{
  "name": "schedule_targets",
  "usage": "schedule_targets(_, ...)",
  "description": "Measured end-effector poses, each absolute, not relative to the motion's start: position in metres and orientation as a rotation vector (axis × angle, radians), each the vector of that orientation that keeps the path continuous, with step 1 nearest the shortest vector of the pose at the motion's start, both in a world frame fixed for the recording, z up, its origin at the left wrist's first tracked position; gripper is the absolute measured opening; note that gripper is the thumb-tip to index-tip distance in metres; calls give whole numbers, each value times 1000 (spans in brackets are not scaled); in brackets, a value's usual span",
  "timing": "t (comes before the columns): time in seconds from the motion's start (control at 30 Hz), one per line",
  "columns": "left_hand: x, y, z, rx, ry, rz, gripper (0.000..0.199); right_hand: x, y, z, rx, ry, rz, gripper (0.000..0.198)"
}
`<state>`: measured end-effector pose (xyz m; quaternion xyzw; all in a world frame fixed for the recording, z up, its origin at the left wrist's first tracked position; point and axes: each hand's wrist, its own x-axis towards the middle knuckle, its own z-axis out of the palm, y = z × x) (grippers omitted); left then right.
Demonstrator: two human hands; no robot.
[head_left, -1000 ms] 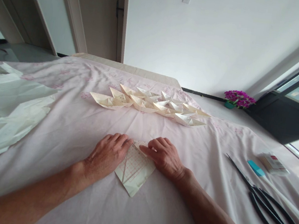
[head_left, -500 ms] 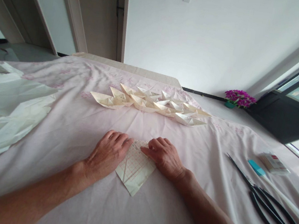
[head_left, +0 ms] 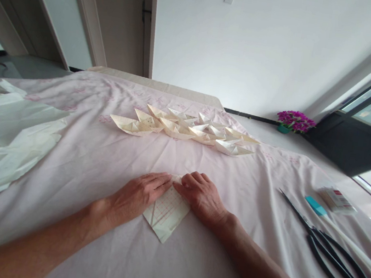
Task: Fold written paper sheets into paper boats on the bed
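A folded sheet of paper [head_left: 165,215] with a red printed grid lies on the cloth, one corner pointing toward me. My left hand [head_left: 148,191] rests flat across its upper left side, fingers stretched out and pressing down. On the upper right edge, my right hand [head_left: 200,194] has its fingers curled and its thumb on the paper, gripping it. The two hands almost meet at the top, where they hide part of the folds. Beyond them stand several folded paper boats [head_left: 176,128] in a close group.
Crumpled thin white sheets [head_left: 7,140] spread over the left side of the pink tablecloth [head_left: 85,249]. At the right lie black-handled scissors [head_left: 323,245], a white stick with a blue end [head_left: 315,206] and a small clear packet [head_left: 338,200]. Pink flowers [head_left: 296,120] stand on the floor.
My left hand has slid right over the paper, and its curled fingers have straightened out flat. The right hand stays in nearly the same place on the paper.
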<state>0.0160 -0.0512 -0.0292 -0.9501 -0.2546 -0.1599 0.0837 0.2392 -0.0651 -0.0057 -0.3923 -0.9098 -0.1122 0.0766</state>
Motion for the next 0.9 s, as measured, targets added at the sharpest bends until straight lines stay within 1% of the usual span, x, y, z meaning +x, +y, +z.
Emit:
schedule_targets(0.13,18,-55,-25,-2881,-845,-493,42,239,-73,-3,-1224,-2741,-222,17)
schedule_targets(0.2,20,-58,-23,-2912,-903,-479,46,241,-81,-1,-1257,-2741,-131,19)
schedule_targets(0.33,22,-66,-19,-2945,-968,-411,58,245,-97,0,-1355,-2678,67,35)
schedule_targets(0.4,23,-68,-18,-2949,-975,-380,62,243,-100,1,-1433,-2614,92,45)
schedule_targets(0.47,23,-70,-18,-2950,-972,-363,65,238,-98,3,-1505,-2582,39,51)
schedule_targets(0.5,23,-70,-18,-2949,-970,-360,66,234,-96,4,-1533,-2586,-3,50)
schedule_targets(0.6,23,-71,-19,-2934,-968,-380,68,223,-89,7,-1594,-2631,-122,38)
schedule_targets(0.67,22,-71,-20,-2926,-958,-392,66,220,-86,7,-1654,-2635,-178,35)
schedule_targets(0.9,19,-70,-19,-2932,-984,-366,56,243,-93,3,-1859,-2552,-306,44)
